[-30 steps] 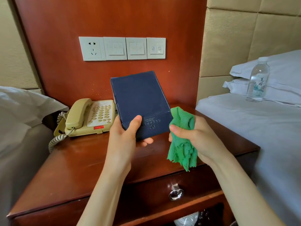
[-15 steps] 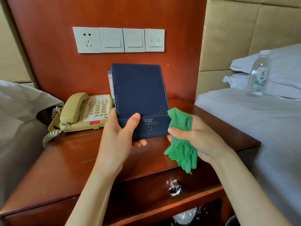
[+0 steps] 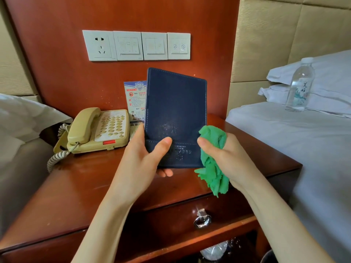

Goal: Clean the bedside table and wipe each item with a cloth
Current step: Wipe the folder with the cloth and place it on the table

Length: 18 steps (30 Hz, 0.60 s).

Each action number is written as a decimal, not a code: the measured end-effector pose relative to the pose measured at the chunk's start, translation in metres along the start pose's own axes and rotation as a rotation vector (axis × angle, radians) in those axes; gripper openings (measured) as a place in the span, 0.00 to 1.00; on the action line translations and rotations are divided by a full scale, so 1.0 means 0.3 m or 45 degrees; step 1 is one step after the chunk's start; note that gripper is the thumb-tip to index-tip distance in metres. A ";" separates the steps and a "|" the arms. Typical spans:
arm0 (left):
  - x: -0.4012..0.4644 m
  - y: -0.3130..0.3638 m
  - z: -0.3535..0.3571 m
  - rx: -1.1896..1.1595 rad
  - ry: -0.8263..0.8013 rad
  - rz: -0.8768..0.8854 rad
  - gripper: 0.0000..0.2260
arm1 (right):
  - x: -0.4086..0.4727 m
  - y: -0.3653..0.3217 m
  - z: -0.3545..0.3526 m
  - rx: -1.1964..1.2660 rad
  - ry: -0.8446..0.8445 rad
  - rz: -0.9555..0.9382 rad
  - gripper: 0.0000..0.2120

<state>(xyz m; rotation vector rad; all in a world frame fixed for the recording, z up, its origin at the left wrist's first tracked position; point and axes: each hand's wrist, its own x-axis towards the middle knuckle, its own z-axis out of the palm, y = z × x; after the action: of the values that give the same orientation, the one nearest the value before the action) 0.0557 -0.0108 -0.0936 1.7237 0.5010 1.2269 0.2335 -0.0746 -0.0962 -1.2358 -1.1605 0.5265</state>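
A dark blue leather-look folder point(image 3: 175, 111) is held upright above the bedside table point(image 3: 76, 186), just right of the beige telephone point(image 3: 98, 130). Its lower left corner is pinched by the left hand point(image 3: 144, 162), thumb on the near face. A bunched green cloth point(image 3: 213, 164) is gripped in the right hand point(image 3: 228, 158), touching the lower right edge. The folder is judged light, fairly stiff and smooth, best gripped at a bottom corner. Its long axis stands near vertical, the top tilted slightly left.

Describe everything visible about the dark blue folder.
The dark blue folder is a flat rectangle with pale edge stitching, a suede-like surface and a stitched band embossed near the bottom. It is held upright, slightly tilted, above the bedside table. The left hand grips its lower left; the green cloth touches its lower right edge.
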 end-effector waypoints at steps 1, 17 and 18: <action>0.000 0.006 0.000 -0.015 -0.025 0.001 0.09 | 0.003 -0.001 0.006 -0.047 0.110 -0.040 0.15; -0.008 -0.001 0.029 -0.007 -0.018 -0.121 0.06 | 0.035 0.025 -0.053 0.331 0.002 0.140 0.05; -0.009 -0.003 0.035 -0.008 0.007 -0.122 0.06 | 0.027 0.026 -0.056 0.318 -0.082 0.187 0.05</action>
<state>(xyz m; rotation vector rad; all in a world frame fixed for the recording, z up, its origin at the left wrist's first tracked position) 0.0640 -0.0170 -0.0964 1.6720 0.5759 1.1646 0.2535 -0.0729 -0.0984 -1.0984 -1.0270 0.8017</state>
